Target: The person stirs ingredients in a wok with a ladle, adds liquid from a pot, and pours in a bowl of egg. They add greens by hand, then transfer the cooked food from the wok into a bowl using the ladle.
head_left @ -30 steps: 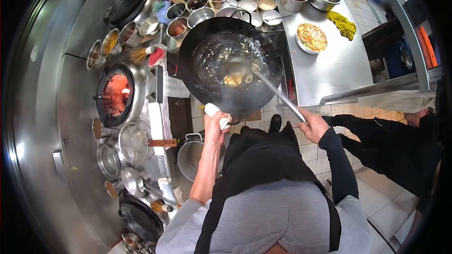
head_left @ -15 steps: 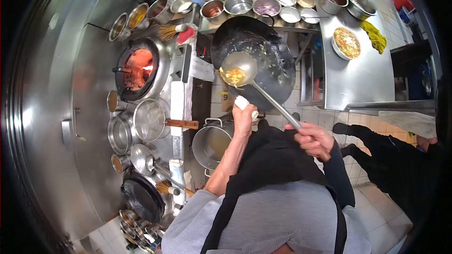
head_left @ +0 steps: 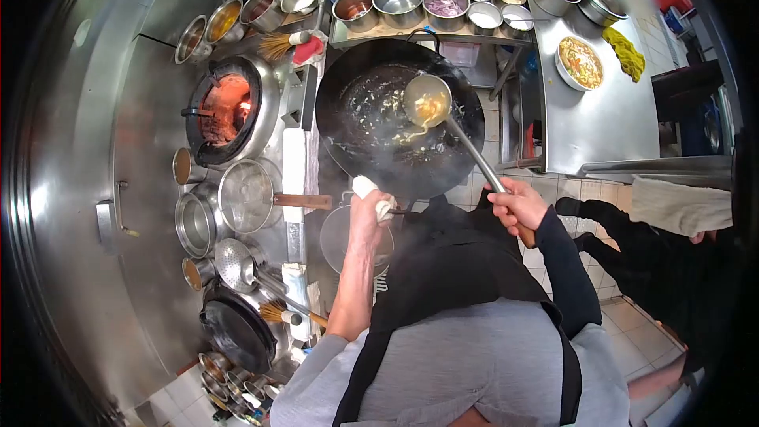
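My left hand (head_left: 371,209) is closed around a folded white cloth (head_left: 366,186) at the near edge of a large black wok (head_left: 356,142). The grip on the wok itself is hidden by hand and cloth. The wok is off the burner, over the gap between stove and back counter, with scraps of food stuck inside. In my right hand (head_left: 519,207) is the handle of a long steel ladle (head_left: 474,150). Its bowl is over the wok's inside and holds yellowish food pieces (head_left: 428,107), with a strand hanging over the lip.
A lit burner (head_left: 228,111) glows at left. A mesh strainer (head_left: 247,195) lies on the stove; a pot (head_left: 336,241) stands below the wok. Ingredient pots (head_left: 398,1) line the back, a filled bowl (head_left: 579,63) the right table. A person's dark-clothed legs (head_left: 632,261) are at right.
The wok and my left hand have moved left, and the wok shows more of its inside. The ladle has shifted right and up over the wok, with less food in its bowl.
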Demonstrator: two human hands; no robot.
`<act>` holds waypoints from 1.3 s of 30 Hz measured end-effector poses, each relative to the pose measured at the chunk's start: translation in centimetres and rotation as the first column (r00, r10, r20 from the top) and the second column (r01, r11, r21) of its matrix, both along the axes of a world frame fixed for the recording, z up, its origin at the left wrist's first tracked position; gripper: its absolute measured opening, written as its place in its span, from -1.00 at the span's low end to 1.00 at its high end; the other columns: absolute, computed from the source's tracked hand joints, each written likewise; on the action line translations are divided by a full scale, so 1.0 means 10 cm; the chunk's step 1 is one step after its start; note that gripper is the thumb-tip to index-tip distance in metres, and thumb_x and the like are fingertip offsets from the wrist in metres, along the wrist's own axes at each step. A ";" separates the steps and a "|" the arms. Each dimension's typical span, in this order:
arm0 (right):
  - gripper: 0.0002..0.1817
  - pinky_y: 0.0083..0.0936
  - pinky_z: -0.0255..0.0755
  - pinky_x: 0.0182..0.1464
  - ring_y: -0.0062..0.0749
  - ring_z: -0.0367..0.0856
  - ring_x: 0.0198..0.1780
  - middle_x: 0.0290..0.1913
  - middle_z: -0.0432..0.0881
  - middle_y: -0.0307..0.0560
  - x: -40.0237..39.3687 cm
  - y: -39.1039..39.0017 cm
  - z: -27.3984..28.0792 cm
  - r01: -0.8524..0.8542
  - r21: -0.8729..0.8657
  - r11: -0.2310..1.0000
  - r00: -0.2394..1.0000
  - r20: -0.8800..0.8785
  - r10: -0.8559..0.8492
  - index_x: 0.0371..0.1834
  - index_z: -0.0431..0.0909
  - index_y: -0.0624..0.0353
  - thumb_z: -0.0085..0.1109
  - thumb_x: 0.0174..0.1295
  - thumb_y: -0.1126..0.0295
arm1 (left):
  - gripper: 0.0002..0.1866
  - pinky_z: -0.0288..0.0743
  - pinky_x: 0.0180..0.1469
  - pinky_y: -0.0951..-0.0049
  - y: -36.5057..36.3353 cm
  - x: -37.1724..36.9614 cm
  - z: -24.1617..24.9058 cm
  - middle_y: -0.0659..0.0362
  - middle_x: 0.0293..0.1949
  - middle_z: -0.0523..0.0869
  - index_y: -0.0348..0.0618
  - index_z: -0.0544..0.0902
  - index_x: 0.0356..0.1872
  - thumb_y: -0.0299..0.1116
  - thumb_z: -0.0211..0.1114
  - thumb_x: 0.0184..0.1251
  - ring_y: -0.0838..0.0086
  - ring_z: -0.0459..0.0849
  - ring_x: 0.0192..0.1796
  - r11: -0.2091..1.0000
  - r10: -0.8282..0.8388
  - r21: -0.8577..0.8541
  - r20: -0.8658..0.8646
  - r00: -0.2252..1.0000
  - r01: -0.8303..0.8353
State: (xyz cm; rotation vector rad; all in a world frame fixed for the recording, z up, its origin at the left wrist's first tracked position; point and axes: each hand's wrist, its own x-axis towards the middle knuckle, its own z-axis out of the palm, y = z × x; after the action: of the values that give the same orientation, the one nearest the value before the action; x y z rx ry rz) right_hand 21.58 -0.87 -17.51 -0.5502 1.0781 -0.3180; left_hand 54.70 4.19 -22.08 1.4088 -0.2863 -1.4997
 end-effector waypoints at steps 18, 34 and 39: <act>-0.54 -0.76 0.14 -0.76 -0.84 0.19 -0.69 -0.49 0.22 -0.34 -0.05 0.47 0.14 -0.038 0.368 0.929 0.696 0.676 -0.240 0.50 0.28 0.24 -0.11 0.58 0.42 | -0.94 0.23 -0.74 0.56 -0.13 -0.26 -0.39 0.09 -0.49 0.63 -0.21 0.52 -0.36 -0.49 0.22 0.24 0.49 0.55 -0.61 1.000 0.007 0.018 -0.003 1.000 -0.007; -0.58 -0.76 0.15 -0.74 -0.83 0.16 -0.68 -0.47 0.27 -0.38 -0.97 0.29 0.87 0.458 0.037 0.888 0.844 0.293 -0.448 0.41 0.37 0.19 -0.01 0.52 0.42 | -0.88 0.24 -0.74 0.60 -0.65 -0.37 0.02 -0.10 -0.47 0.69 -0.32 0.53 -0.37 -0.45 0.19 0.28 0.44 0.51 -0.66 0.989 -0.142 -0.021 -0.358 0.923 0.144; -0.56 -0.67 0.23 -0.73 -0.76 0.23 -0.70 -0.48 0.32 -0.36 -1.47 -0.03 0.73 0.559 -0.261 0.787 0.809 -0.036 -0.587 0.37 0.35 0.20 0.08 0.46 0.40 | -0.81 0.29 -0.77 0.61 -0.93 -0.32 0.07 -0.16 -0.42 0.68 -0.35 0.52 -0.35 -0.38 0.18 0.32 0.42 0.48 -0.68 0.994 -0.106 -0.021 -0.384 0.917 0.107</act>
State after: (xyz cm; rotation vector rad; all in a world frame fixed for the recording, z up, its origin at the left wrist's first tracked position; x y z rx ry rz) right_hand 6.91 -1.22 -10.16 -0.4422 1.3199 -0.9777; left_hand 51.50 -5.16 -21.39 1.0797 -0.1178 -1.8282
